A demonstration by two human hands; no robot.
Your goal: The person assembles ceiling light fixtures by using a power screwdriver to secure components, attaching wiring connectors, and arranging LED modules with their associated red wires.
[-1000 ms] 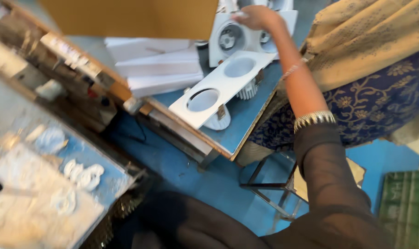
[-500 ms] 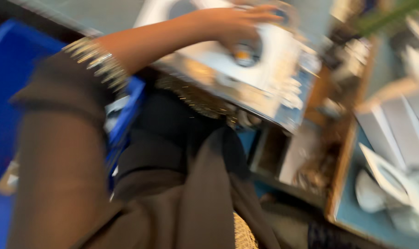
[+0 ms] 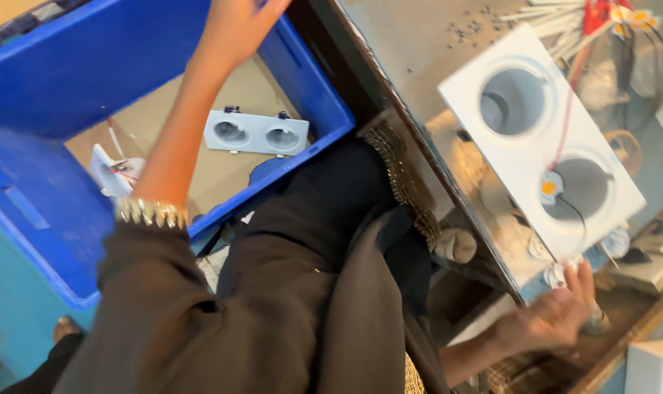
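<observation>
1. Nearest, at 6 o'clock, the person's dark-robed lap [image 3: 309,292] fills the middle. It sits between the blue crate on the floor and the tabletop.
2. The right hand [image 3: 554,317] sits at 4 o'clock, at the near edge of the tabletop [image 3: 419,66]. Its fingers [image 3: 585,281] reach up to the small white fittings under the corner of the large white frame. Its grip looks loosely spread, but blur makes it impossible to tell whether it has hold of anything. Resting there, it seems to brace the body as the person leans away.
3. The large white frame [image 3: 525,157], with two round openings, lies flat on the tabletop at 2 o'clock. A small yellow LED disc [image 3: 549,187] on thin wires rests at its lower opening. Lying flat likely keeps the openings reachable.
4. The left arm, with a gold cuff [image 3: 150,212], stretches toward 11 o'clock over the blue crate [image 3: 47,219].
5. The left hand [image 3: 237,29] hovers above the crate's far rim. Its grip is slack and open, with nothing in it.
6. The twin downlight fixture [image 3: 256,133] lies face up on the crate's cardboard floor, just right of that arm and apart from the hand. A smaller wired part [image 3: 116,171] lies at 9 o'clock. The crate's walls appear to keep these pieces together.
</observation>
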